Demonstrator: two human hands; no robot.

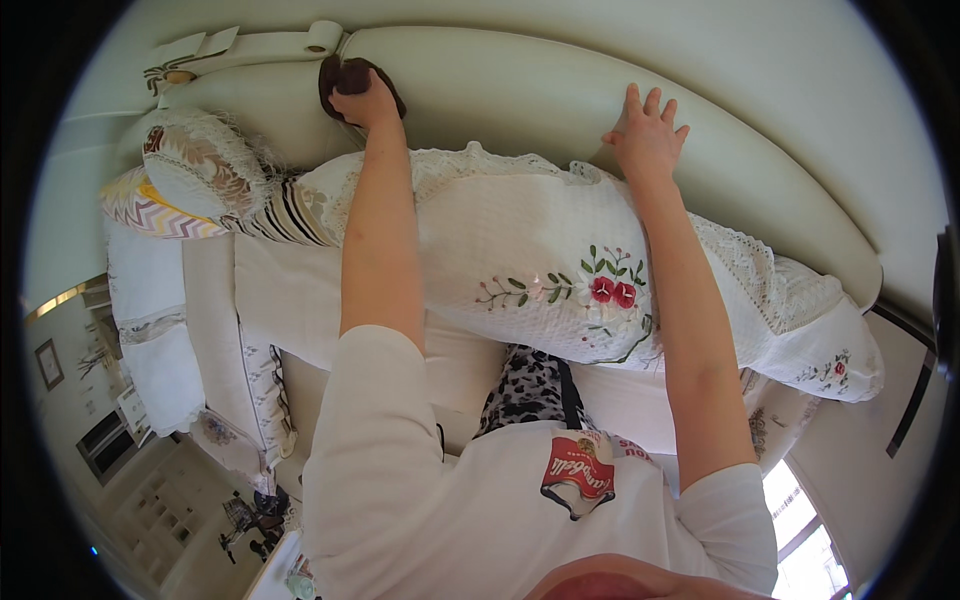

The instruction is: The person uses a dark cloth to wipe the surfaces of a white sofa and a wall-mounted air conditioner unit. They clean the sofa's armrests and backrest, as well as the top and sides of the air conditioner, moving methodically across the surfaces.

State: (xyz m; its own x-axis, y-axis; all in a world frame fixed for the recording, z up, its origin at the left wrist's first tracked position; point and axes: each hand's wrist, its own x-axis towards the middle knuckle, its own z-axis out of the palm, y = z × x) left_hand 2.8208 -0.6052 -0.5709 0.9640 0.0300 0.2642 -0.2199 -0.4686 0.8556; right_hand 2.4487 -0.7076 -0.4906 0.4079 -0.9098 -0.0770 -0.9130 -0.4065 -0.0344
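Observation:
My left hand (367,101) grips a dark brown cloth or pad (330,94) and holds it against the cream leather sofa backrest (487,82), at the seam between two sections. Part of the pad is hidden under my fingers. My right hand (651,139) has its fingers spread at the backrest farther right, with nothing in it; whether the palm presses on the leather cannot be seen. Beneath both forearms lies a white quilted sofa cover (517,232) with lace edging and embroidered red flowers (613,292).
Left on the sofa are a fringed round cushion (199,165) and a zigzag-patterned cushion (154,206). A white roll (324,37) and a dark-pronged item (156,77) lie along the backrest top. A covered sofa section (210,300) extends at left; a table (274,562) stands lower left.

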